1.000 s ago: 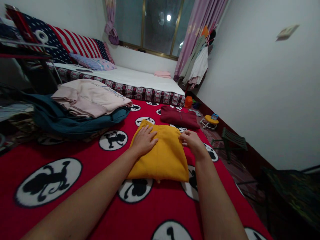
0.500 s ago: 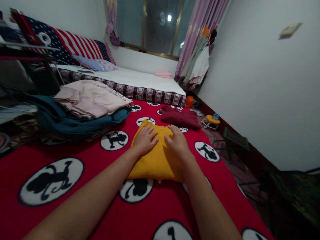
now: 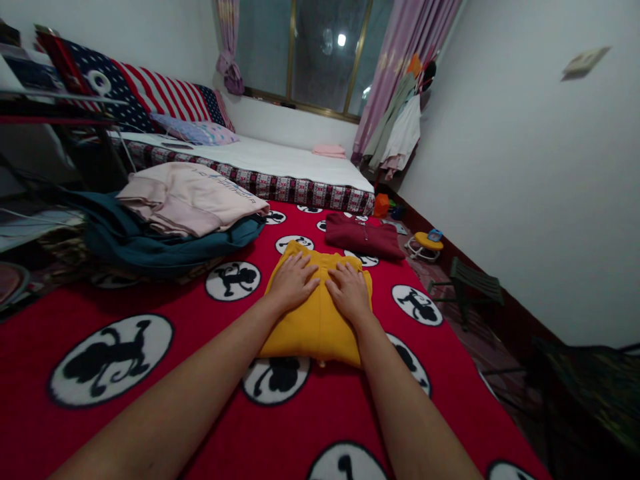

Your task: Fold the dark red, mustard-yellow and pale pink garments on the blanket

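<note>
A folded yellow garment [image 3: 313, 333] lies flat on the red blanket [image 3: 210, 373], which is patterned with black figures in white circles. My left hand [image 3: 294, 280] rests on its upper left part, palm down with the fingers stretched out. On the upper right part lies my right hand [image 3: 350, 290], also flat with its fingers apart. A center seam runs between the two hands. Beyond them, to the right, a folded maroon garment [image 3: 364, 237] lies on the blanket.
To the left, a pale pink garment [image 3: 195, 200] lies on a dark teal one [image 3: 150, 250]. A white-topped bed [image 3: 280, 157] stands behind. Along the right side are a yellow-seated stool [image 3: 429, 240], a dark folding stool [image 3: 475, 283] and a camouflage chair [image 3: 595, 387].
My right hand has shifted slightly left and down on the yellow garment, from its right edge to lie flat on it. My left hand stays in place. The view has shifted slightly.
</note>
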Available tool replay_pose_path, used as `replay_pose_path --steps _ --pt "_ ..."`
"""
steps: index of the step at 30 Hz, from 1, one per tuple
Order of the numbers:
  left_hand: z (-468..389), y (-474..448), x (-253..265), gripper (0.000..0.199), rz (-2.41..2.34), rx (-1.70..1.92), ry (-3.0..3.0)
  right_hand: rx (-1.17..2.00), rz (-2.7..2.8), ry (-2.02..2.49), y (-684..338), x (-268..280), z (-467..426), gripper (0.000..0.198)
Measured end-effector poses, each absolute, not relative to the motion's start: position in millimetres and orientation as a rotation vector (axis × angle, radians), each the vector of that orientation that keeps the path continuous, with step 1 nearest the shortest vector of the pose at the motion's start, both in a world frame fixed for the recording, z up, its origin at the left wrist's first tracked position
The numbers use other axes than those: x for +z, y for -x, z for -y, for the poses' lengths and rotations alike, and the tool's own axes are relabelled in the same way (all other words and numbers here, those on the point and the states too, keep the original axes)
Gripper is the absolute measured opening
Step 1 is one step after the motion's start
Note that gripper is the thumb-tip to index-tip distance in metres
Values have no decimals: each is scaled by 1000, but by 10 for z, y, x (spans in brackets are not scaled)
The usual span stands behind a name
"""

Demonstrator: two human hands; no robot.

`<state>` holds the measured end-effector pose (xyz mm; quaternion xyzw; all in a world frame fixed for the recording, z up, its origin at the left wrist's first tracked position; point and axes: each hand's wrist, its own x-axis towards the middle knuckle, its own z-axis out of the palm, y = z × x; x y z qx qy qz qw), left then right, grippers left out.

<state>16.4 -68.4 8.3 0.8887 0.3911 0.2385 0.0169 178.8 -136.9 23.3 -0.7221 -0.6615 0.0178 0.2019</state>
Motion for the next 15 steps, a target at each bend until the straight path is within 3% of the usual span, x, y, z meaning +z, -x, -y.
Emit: replay_pose_path --steps 15 --pt "696 -167 92 39 -1194 754 -2753 36 1843 1973 -1787 211 1364 37"
